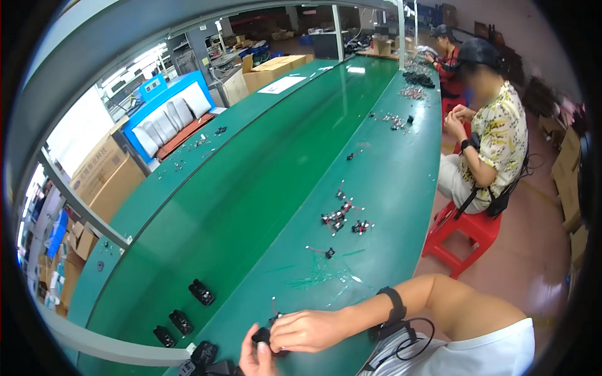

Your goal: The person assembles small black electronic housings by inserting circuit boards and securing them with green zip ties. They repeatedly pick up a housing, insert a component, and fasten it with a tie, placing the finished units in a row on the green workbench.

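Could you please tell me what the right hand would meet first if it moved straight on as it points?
The right hand points leftward, so it would probably first meet the small black part in the left hand; depth is unclear, and they may be touching.

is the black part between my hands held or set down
Held: your left hand grips the black part, your right hand close against it.

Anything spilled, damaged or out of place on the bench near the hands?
The thin green strips look untidy: strewn at odd angles across the bench beyond the right hand. No obvious damage shows, though the held black part is partly covered.
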`<state>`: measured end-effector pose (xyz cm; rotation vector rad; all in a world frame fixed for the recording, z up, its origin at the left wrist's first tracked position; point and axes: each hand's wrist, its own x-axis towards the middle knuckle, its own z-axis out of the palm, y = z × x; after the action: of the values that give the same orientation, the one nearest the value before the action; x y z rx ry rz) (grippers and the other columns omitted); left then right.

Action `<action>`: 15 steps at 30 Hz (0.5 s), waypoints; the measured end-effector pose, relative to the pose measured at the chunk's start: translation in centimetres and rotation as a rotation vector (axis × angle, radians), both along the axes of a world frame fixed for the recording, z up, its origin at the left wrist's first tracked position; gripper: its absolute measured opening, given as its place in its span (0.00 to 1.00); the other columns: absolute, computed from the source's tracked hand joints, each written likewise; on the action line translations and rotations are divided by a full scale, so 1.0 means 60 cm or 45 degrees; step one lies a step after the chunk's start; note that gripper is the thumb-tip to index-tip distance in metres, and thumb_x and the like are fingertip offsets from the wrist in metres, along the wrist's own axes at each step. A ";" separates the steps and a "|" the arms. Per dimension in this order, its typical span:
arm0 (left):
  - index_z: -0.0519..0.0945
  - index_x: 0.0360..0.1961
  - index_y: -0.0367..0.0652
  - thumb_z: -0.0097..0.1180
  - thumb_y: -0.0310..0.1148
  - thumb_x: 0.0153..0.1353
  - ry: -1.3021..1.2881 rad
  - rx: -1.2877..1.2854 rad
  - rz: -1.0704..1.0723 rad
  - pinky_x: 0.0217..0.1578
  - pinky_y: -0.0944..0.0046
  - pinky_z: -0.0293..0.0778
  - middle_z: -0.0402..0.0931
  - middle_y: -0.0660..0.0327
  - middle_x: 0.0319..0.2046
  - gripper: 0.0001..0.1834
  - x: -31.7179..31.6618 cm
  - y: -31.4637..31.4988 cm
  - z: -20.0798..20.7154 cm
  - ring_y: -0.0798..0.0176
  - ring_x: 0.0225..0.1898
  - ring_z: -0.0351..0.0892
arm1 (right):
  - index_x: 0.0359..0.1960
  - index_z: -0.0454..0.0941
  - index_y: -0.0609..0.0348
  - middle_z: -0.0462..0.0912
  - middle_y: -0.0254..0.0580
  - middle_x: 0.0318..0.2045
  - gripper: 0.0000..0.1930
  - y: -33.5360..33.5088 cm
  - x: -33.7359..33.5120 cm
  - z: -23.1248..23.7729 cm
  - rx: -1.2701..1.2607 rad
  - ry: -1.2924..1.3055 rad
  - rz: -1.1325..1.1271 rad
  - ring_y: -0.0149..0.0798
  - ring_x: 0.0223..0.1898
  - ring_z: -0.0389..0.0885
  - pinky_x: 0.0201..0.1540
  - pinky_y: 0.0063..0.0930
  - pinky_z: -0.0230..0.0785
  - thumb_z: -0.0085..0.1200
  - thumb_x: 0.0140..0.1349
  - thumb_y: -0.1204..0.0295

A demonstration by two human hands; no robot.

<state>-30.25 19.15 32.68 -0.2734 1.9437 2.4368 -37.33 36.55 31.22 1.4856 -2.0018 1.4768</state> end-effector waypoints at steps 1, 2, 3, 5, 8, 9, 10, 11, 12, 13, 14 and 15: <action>0.72 0.63 0.33 0.54 0.31 0.72 -0.013 -0.007 -0.018 0.43 0.71 0.74 0.79 0.60 0.43 0.22 -0.002 0.003 -0.002 0.69 0.40 0.78 | 0.37 0.76 0.61 0.80 0.46 0.35 0.06 0.000 0.000 -0.007 0.008 0.033 -0.023 0.50 0.40 0.80 0.42 0.41 0.75 0.59 0.60 0.76; 0.72 0.64 0.33 0.54 0.31 0.72 -0.003 -0.038 -0.023 0.42 0.71 0.74 0.79 0.61 0.42 0.22 -0.006 0.005 -0.002 0.70 0.39 0.77 | 0.37 0.76 0.61 0.80 0.45 0.34 0.06 -0.002 0.000 -0.013 0.015 0.066 -0.041 0.50 0.40 0.80 0.42 0.41 0.75 0.59 0.60 0.76; 0.73 0.63 0.34 0.54 0.32 0.72 -0.017 -0.055 -0.040 0.42 0.71 0.74 0.79 0.62 0.42 0.22 -0.006 0.007 0.009 0.70 0.39 0.77 | 0.37 0.76 0.61 0.80 0.45 0.34 0.05 -0.003 0.003 -0.017 0.007 -0.019 -0.046 0.50 0.40 0.80 0.42 0.41 0.75 0.59 0.61 0.76; 0.72 0.63 0.33 0.55 0.31 0.72 0.007 -0.031 -0.066 0.44 0.71 0.74 0.79 0.61 0.44 0.22 -0.006 -0.007 -0.011 0.69 0.41 0.78 | 0.37 0.77 0.61 0.80 0.44 0.33 0.05 -0.007 0.006 -0.024 -0.006 -0.188 -0.050 0.49 0.41 0.80 0.42 0.40 0.75 0.58 0.61 0.75; 0.72 0.63 0.31 0.54 0.30 0.72 0.043 0.028 0.026 0.46 0.68 0.75 0.79 0.56 0.48 0.21 -0.002 -0.008 -0.009 0.66 0.44 0.79 | 0.39 0.79 0.60 0.82 0.44 0.38 0.05 -0.015 0.007 -0.029 0.027 -0.230 0.001 0.48 0.47 0.81 0.47 0.40 0.76 0.58 0.63 0.75; 0.72 0.63 0.31 0.54 0.30 0.73 0.040 0.054 0.052 0.47 0.67 0.75 0.79 0.55 0.49 0.21 -0.002 -0.007 -0.008 0.65 0.45 0.79 | 0.40 0.80 0.60 0.82 0.44 0.40 0.05 -0.017 0.005 -0.026 0.014 -0.257 0.025 0.48 0.50 0.81 0.49 0.41 0.76 0.58 0.63 0.76; 0.71 0.63 0.30 0.53 0.30 0.73 0.037 0.102 0.127 0.48 0.64 0.77 0.80 0.53 0.49 0.21 0.001 -0.004 0.006 0.62 0.45 0.80 | 0.43 0.80 0.59 0.82 0.44 0.42 0.08 -0.016 0.000 -0.019 0.056 -0.258 0.065 0.49 0.57 0.76 0.54 0.43 0.73 0.59 0.62 0.74; 0.70 0.63 0.30 0.52 0.30 0.74 0.074 0.105 0.177 0.49 0.62 0.77 0.79 0.52 0.49 0.21 -0.001 -0.010 -0.002 0.60 0.45 0.80 | 0.46 0.80 0.59 0.82 0.44 0.44 0.11 -0.014 0.004 -0.007 0.084 -0.280 0.091 0.50 0.63 0.70 0.58 0.45 0.69 0.59 0.62 0.73; 0.70 0.64 0.30 0.51 0.30 0.74 0.068 0.099 0.169 0.49 0.62 0.77 0.79 0.51 0.49 0.22 -0.001 -0.014 -0.002 0.60 0.45 0.80 | 0.47 0.80 0.59 0.82 0.44 0.45 0.13 -0.013 0.005 -0.007 0.070 -0.277 0.103 0.50 0.63 0.70 0.59 0.45 0.68 0.60 0.61 0.73; 0.69 0.64 0.30 0.50 0.31 0.74 0.062 0.092 0.163 0.49 0.62 0.77 0.79 0.51 0.49 0.22 -0.001 -0.015 -0.002 0.59 0.45 0.80 | 0.49 0.80 0.58 0.82 0.44 0.46 0.14 -0.012 0.007 -0.008 0.056 -0.274 0.118 0.50 0.63 0.70 0.59 0.45 0.68 0.61 0.60 0.73; 0.69 0.64 0.30 0.50 0.30 0.75 0.084 0.071 0.156 0.49 0.62 0.77 0.78 0.50 0.50 0.22 -0.003 -0.011 -0.004 0.59 0.45 0.80 | 0.48 0.80 0.59 0.81 0.44 0.48 0.15 -0.011 0.007 -0.013 0.045 -0.294 0.102 0.50 0.62 0.70 0.59 0.45 0.68 0.62 0.60 0.73; 0.69 0.65 0.30 0.49 0.30 0.75 0.109 0.055 0.153 0.49 0.61 0.77 0.78 0.50 0.50 0.22 -0.006 -0.004 -0.003 0.59 0.46 0.80 | 0.47 0.80 0.59 0.80 0.44 0.50 0.15 -0.009 0.004 -0.017 0.039 -0.310 0.091 0.50 0.62 0.70 0.59 0.45 0.67 0.64 0.59 0.72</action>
<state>-30.64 18.92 32.49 -0.2980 1.9589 2.6037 -37.11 36.00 30.20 1.4645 -2.1346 1.7388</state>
